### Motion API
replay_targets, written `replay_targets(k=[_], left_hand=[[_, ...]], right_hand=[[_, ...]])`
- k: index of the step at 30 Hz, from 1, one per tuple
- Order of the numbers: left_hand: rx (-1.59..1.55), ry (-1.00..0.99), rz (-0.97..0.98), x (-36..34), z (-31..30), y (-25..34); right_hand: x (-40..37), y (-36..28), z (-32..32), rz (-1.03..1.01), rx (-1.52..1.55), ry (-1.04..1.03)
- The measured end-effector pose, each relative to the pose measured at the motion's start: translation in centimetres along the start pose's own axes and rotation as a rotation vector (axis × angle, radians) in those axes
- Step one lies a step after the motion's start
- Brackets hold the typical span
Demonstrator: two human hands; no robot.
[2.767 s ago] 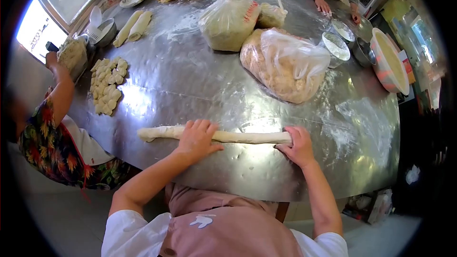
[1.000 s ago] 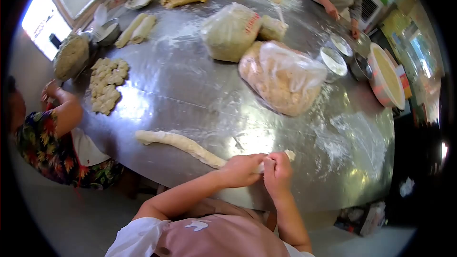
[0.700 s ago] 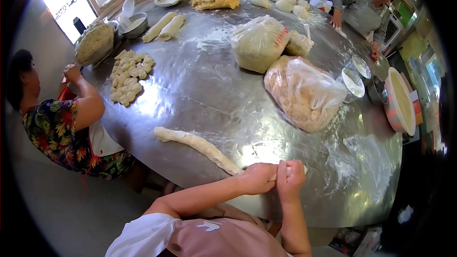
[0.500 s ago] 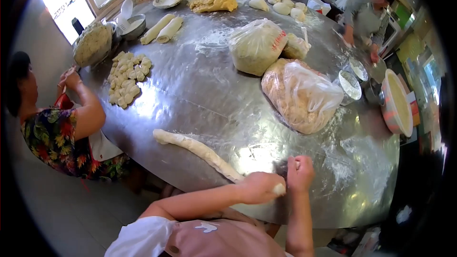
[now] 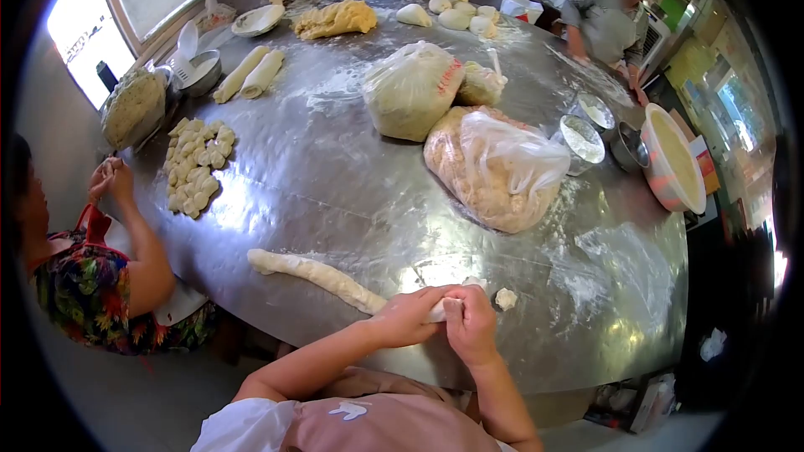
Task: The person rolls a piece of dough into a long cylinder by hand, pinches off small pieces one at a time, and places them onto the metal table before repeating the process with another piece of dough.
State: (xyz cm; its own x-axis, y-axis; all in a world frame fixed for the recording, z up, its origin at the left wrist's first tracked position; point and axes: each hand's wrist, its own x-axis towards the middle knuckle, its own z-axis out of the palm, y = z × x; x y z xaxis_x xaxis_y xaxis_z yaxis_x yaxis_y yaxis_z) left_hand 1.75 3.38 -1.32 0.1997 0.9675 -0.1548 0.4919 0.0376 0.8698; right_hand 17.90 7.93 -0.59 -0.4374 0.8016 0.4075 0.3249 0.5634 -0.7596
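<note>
A long floured dough rope point(image 5: 318, 277) lies on the metal table, its right end inside my left hand point(image 5: 408, 316). Fingers of that hand wrap round the dough. Touching it, my right hand point(image 5: 471, 325) is closed on the dough's end, with a bit of pale dough showing between the two hands. Just right of my hands rests a small torn dough piece point(image 5: 506, 299). Another pale bit point(image 5: 475, 282) shows behind my right hand, partly hidden.
Beyond my hands on the table point(image 5: 335, 201) sit bagged fillings point(image 5: 494, 167), point(image 5: 410, 92), small dough pieces point(image 5: 197, 163), two rolls point(image 5: 251, 74), yellow dough point(image 5: 335, 19) and flour bowls point(image 5: 581, 141). A large basin point(image 5: 672, 159) stands right. Co-workers point(image 5: 92, 285), point(image 5: 607, 12) work around.
My hands have come together on the rope's end, my right hand moving left. A small torn piece now lies on the table to their right. The whole view has shifted slightly.
</note>
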Motion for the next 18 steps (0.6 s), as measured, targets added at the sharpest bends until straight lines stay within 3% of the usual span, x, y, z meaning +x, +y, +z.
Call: replay_targets(k=[5, 10, 13, 14, 15, 16, 18], left_hand=[[-0.066, 0.148, -0.015, 0.5, 1.4, 0.8], [-0.016, 0.039, -0.006, 1.0, 1.6, 2.0], [-0.07, -0.091, 0.095, 0.5, 1.2, 3.7], [-0.12, -0.159, 0.139, -0.3, 0.8, 5.5], [-0.179, -0.209, 0.188, -0.5, 0.7, 6.6], [-0.142, -0.08, 0.195, 0.0, 1.8, 5.5], [-0.075, 0.019, 0.061, 1.5, 2.3, 3.8]], right_hand=[[0.7, -1.8, -0.4, -0.011, -0.086, 0.042], [0.5, 1.6, -0.4, -0.021, -0.131, 0.199], [1.1, 6.2, -1.6, 0.003, -0.39, 0.233], [0.9, 7.8, -2.2, 0.212, -0.33, 0.207], [1.3, 7.4, -2.5, 0.153, -0.308, 0.201], [1.9, 6.9, -3.1, 0.081, -0.287, 0.176], [2.6, 4.5, -4.4, -0.086, -0.404, 0.162]])
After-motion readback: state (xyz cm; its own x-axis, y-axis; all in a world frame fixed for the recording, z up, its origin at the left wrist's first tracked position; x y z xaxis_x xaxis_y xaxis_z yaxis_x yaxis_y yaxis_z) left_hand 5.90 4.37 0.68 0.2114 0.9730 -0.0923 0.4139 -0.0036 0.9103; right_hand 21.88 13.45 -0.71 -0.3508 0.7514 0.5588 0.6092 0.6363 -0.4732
